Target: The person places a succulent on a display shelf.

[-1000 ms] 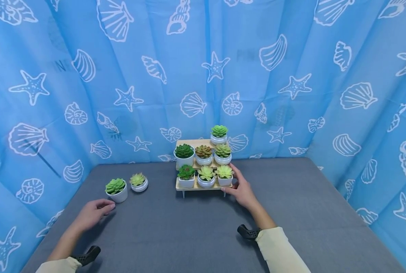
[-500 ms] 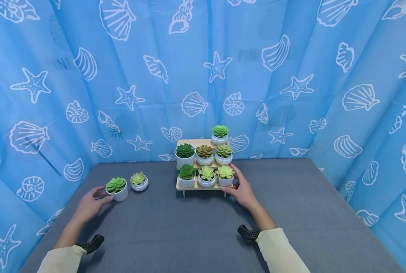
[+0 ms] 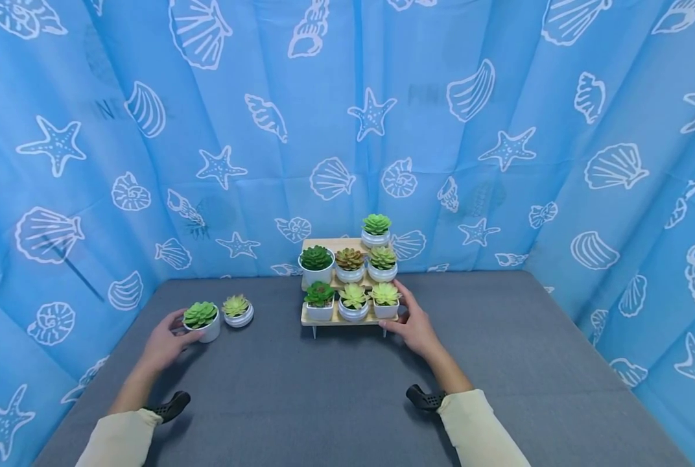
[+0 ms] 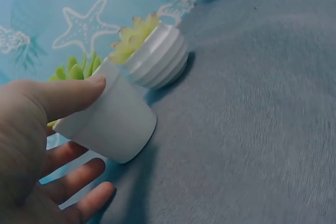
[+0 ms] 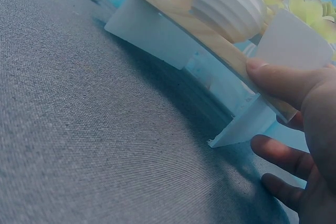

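At the table's left, my left hand (image 3: 166,337) pinches a smooth white pot (image 4: 118,121) holding a green succulent. The thumb lies on the near side at the rim, the index finger behind, and the other fingers are spread below. Beside it stands a ribbed white pot (image 3: 240,318) with a pale yellow-green succulent. My right hand (image 3: 414,327) grips the right end of a tiered wooden plant stand (image 3: 338,244), its thumb on the bottom board's front edge (image 5: 215,43). Several potted succulents stand on the three tiers; the top tier bears one pot (image 3: 375,238), at its right.
A grey cloth (image 3: 301,402) covers the table. Behind and along both sides hangs a blue curtain (image 3: 336,130) with white shell and starfish prints. The stand has thin pale legs (image 5: 244,121). A black band with a device (image 3: 426,397) sits on each wrist.
My left hand has moved forward to the smooth white pot and taken hold of it; the pot has shifted slightly to the right. The right hand stays at the stand.
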`<state>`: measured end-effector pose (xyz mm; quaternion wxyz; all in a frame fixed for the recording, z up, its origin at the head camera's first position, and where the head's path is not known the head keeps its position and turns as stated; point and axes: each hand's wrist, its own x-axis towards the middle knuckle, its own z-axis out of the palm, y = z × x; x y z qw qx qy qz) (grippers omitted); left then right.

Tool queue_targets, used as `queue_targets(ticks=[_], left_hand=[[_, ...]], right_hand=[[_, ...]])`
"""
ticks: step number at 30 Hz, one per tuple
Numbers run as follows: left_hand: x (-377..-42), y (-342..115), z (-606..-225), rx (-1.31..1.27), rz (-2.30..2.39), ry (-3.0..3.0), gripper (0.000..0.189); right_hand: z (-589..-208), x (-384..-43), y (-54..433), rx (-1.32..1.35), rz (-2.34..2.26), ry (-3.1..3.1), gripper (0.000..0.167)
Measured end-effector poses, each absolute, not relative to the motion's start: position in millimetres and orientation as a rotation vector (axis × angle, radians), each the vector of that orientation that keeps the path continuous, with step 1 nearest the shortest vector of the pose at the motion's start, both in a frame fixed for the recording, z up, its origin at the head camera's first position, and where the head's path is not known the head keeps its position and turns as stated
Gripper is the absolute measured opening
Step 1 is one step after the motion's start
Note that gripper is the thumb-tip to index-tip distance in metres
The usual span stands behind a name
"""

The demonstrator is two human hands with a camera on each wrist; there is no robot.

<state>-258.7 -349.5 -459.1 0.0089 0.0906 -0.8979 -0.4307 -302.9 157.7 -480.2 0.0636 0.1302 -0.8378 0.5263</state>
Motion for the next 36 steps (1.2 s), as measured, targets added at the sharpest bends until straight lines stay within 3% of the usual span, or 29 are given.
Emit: queue_targets(ticks=[36], left_hand=[[-266.7, -335.1, -463.2, 0.44, -1.404, -2.661, 0.097]], right_hand=[[-482.6, -304.1, 158.9, 0.406, 1.598, -2.519, 0.093]])
